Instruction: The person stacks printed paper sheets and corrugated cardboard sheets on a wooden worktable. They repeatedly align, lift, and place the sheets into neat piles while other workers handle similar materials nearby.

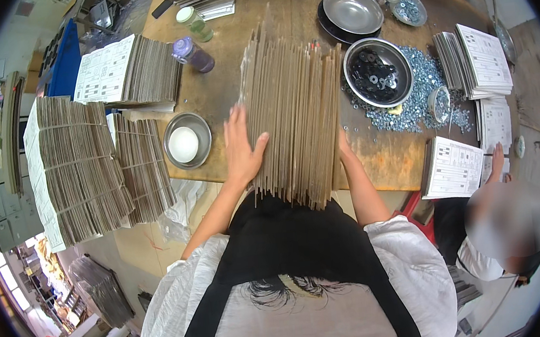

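Observation:
A thick upright stack of flat brown cardboard sheets (294,114) stands on edge on the wooden table (228,75), reaching toward my body. My left hand (242,148) lies flat against the stack's left face, thumb hooked over the sheet edges. My right hand (344,147) presses the stack's right side and is mostly hidden behind the sheets. Both hands squeeze the stack between them.
A steel bowl with a white puck (187,140) sits left of my hand. A bowl of black washers (377,71) rests on a pile of silver nuts (422,92). Bundled cardboard stacks (82,170) stand at left. Another person (506,224) sits at lower right with printed sheets (455,167).

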`<state>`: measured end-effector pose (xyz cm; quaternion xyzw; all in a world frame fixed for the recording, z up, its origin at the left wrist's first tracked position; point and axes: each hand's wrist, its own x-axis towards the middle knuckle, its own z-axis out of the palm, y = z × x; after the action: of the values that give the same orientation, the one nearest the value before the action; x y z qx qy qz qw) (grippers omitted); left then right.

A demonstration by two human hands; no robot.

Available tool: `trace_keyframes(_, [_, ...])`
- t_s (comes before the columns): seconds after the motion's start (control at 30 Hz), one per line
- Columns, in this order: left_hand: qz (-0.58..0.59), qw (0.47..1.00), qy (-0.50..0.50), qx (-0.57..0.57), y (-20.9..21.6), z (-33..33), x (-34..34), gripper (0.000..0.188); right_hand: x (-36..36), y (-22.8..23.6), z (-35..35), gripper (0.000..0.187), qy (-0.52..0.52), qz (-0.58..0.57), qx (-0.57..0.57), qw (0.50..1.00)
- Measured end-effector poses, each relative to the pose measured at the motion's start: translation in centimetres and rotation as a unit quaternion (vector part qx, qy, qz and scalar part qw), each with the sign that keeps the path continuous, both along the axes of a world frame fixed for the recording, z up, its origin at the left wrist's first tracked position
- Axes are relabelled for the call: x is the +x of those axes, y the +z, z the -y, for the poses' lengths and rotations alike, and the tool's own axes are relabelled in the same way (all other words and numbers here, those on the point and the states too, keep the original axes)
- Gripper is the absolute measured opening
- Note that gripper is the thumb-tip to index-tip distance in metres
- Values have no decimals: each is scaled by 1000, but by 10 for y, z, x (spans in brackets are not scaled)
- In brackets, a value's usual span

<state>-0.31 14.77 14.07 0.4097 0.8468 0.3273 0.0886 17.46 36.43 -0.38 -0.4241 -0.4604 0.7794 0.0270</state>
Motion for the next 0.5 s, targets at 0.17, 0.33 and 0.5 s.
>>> trace_keyframes(0.17, [-177,964,-129,-152,-27,-22,4,72,-25,65,-9,85,-143,-183,-56,971])
trace_keyframes(0.33, [-200,964,-94,-148,11,-41,-32,76,-34,91,-20,123,-64,-20,189,980])
trace_keyframes(0.5, [98,987,123,-28,-66,-62,-161,89,-81,95,-1,137,-90,12,436,895])
